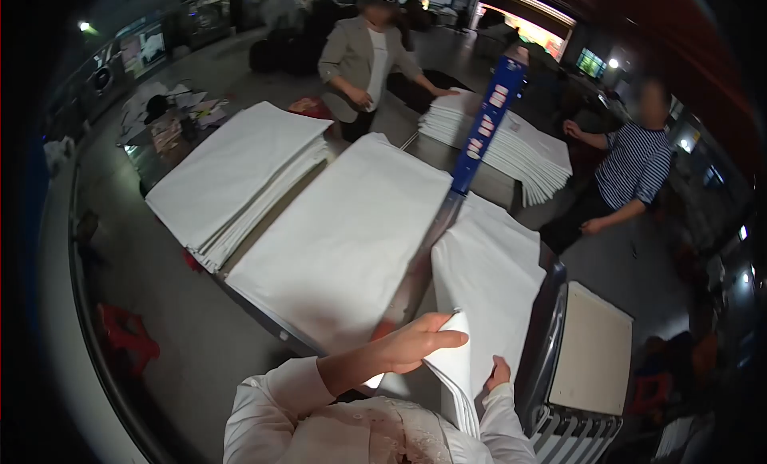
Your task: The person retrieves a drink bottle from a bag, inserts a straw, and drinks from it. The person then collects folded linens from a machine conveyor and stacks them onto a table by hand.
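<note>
My left hand (419,342) is closed on the folded corner of a white cloth (450,358), thumb on top, with the folded layers hanging down toward my body. My right hand (497,374) grips the near right edge of the white cloth, lower down; part of its fingers is hidden. Beyond both hands more white cloth (491,264) lies spread over the right part of the table, its surface creased. To the left of it, a flat white stack (343,240) lies across the table.
Another white stack (240,160) lies far left. A blue post (487,128) rises behind the table, beside a further stack (503,144). Two people (363,56) (635,160) stand beyond. A beige panel (591,348) is at right, a red stool (128,336) at left.
</note>
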Tool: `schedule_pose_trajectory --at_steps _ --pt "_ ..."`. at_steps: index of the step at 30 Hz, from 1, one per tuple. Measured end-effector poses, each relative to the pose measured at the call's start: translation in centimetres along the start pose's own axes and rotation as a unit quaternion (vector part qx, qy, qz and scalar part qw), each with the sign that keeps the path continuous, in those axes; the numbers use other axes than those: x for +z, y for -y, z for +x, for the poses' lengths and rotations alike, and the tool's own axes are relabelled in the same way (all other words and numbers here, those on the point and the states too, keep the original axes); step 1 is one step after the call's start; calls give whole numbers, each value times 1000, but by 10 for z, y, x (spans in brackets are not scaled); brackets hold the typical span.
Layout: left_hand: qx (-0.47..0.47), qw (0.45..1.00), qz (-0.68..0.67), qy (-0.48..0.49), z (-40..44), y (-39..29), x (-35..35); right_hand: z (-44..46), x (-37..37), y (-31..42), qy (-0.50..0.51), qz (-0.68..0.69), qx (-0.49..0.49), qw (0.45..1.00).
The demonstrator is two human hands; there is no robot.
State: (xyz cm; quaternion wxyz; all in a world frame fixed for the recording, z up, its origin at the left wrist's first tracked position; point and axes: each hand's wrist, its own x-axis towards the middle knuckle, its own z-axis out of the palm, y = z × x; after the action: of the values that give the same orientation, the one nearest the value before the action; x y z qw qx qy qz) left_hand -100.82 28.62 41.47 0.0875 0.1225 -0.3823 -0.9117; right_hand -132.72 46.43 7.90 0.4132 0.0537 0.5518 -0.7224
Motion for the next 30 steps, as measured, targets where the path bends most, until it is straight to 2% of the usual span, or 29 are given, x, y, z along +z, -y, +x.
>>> schedule_pose_trajectory --at_steps 1,2,4,5,7,8,11,14,15,18,19,21,22,24,25,29,30 --pt "6 1000 -7 4 -2 -13 -6 26 18 4 -20 -139 -56 988" --pt "9 1000 -13 9 -6 -27 -13 52 36 8 -56 -277 -106 953" --pt "47 999 12 15 -25 -61 -26 -6 162 63 -10 -373 -200 906" --pt "63 997 31 7 -42 -79 -29 -20 211 87 -14 -396 -199 896" --pt "80 994 72 -17 -88 -121 -26 -12 271 111 28 -339 -308 888" --pt "77 988 101 -91 -115 -139 -20 22 281 119 101 -250 -345 899" --pt "114 966 137 -185 -175 -144 -80 3 367 158 204 -208 -324 900" --pt "205 933 58 -291 -219 -112 -155 0 427 160 236 -177 -355 887" --pt "228 919 31 -322 -227 -90 -204 17 433 152 247 -181 -343 888" --pt "220 893 68 -388 -242 -52 -310 39 453 95 130 -258 -253 923" --pt "184 852 95 -481 -239 -42 -327 85 434 59 133 -403 -257 868" --pt "95 740 152 -648 -228 -35 -341 99 401 -20 26 -559 -247 791" --pt "60 754 173 -631 -236 -27 -356 89 388 -76 -81 -579 -233 777" --pt "20 783 227 -579 -232 -30 -373 77 367 -94 -40 -492 -202 846" --pt "4 782 210 -587 -231 -36 -368 71 358 -99 -22 -443 -186 877" --pt "60 761 302 -572 -238 -22 -379 35 339 -111 -9 -512 -257 820" --pt "74 750 313 -579 -239 -17 -377 14 346 -115 -33 -504 -309 806"
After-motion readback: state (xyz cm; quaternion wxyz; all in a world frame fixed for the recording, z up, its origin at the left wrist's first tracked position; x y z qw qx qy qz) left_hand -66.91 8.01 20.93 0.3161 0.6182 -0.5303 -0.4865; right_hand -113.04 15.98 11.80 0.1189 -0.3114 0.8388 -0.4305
